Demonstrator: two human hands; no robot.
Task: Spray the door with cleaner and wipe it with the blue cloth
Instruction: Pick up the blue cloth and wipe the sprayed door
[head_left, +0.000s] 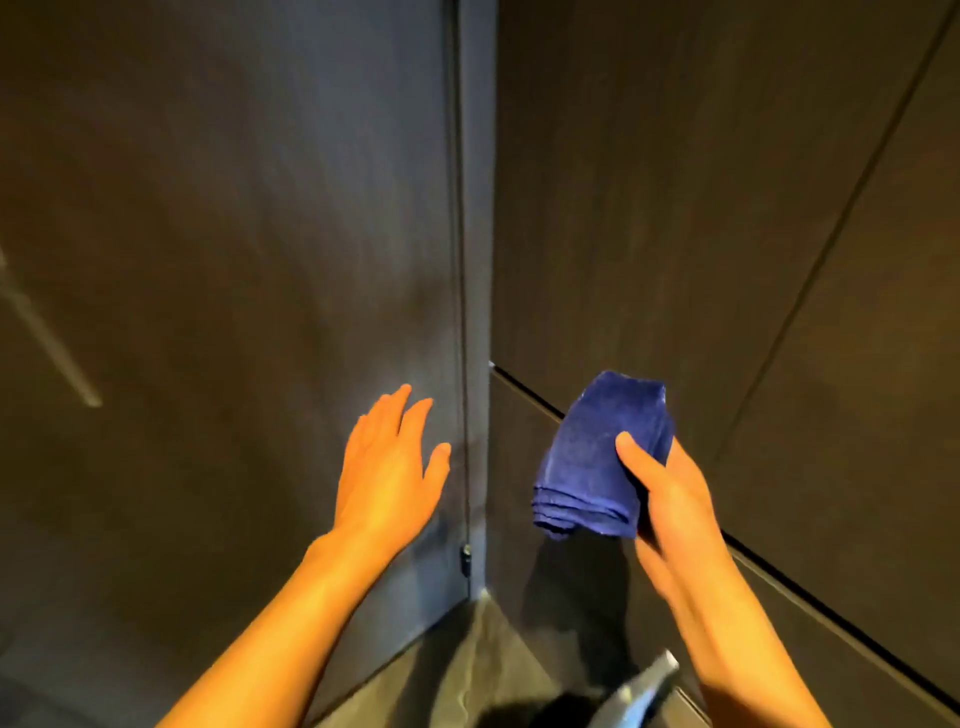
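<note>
Against a dark wood-grain door (234, 260) on the left of a corner, the left hand (387, 467) is spread flat with fingers apart, its grip released and holding nothing, near the door's hinge-side edge. Right of the corner, the right hand (665, 499) is clenched on the folded blue cloth (597, 457), thumb across its face, holding it up in front of a dark panelled wall (727, 208); whether cloth touches wall I cannot tell. Low at the frame's bottom edge sits a blurred pale object (641, 691), too unclear to name.
</note>
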